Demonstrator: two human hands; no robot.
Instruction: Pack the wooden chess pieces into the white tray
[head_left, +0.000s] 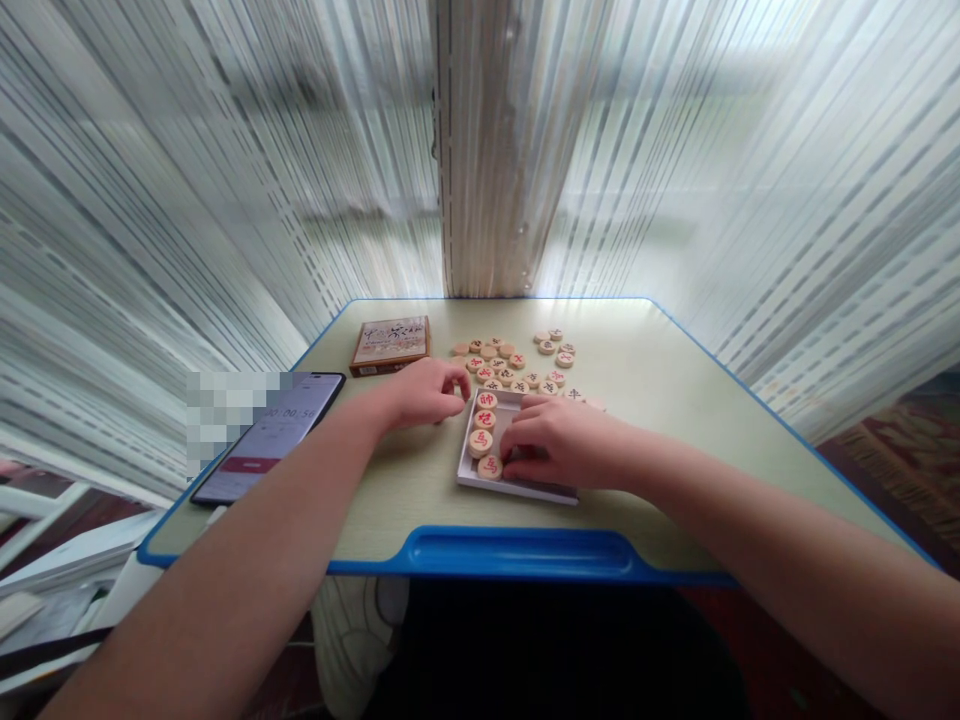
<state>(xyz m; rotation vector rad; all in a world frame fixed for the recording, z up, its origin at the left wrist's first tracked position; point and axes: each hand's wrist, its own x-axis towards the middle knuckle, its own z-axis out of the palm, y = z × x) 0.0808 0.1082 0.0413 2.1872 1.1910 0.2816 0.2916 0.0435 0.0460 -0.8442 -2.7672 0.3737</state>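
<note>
Closest in, the blue plastic front rim (517,553) of the pale green table (675,400), with a long shallow groove moulded into it. Just beyond, on the table top, a shallow white rectangular tray (466,478). Inside, down the left wall, a single column of four round pale wooden discs with red characters (485,420), face up, lying flat, each touching the next. Rest of the tray's inside hidden under the right hand (559,440): palm down, fingers bent and bunched, fingertips just beside the column of discs. Clenched on a disc or merely resting there: impossible to tell. At the tray's far left corner, outside the wall, the left hand (427,392), knuckles up, fingers curled in towards the thumb. Holding anything or not: impossible to tell at this size. Both forearms bare, stretched in from the bottom corners.

Further back, past the tray's far wall, a loose scatter of the same wooden discs (504,366), flat on the table, some marked red, some dark. Slightly right and further still, a smaller cluster (555,347), apart from the first. To the far left, a flat brown cardboard box (390,344), closed, printed top up, contents unseen. At the table's left edge, a black smartphone (274,440), screen lit and showing digits, partly pixelated. Behind everything, white striped translucent panels (225,200) standing around the table.
</note>
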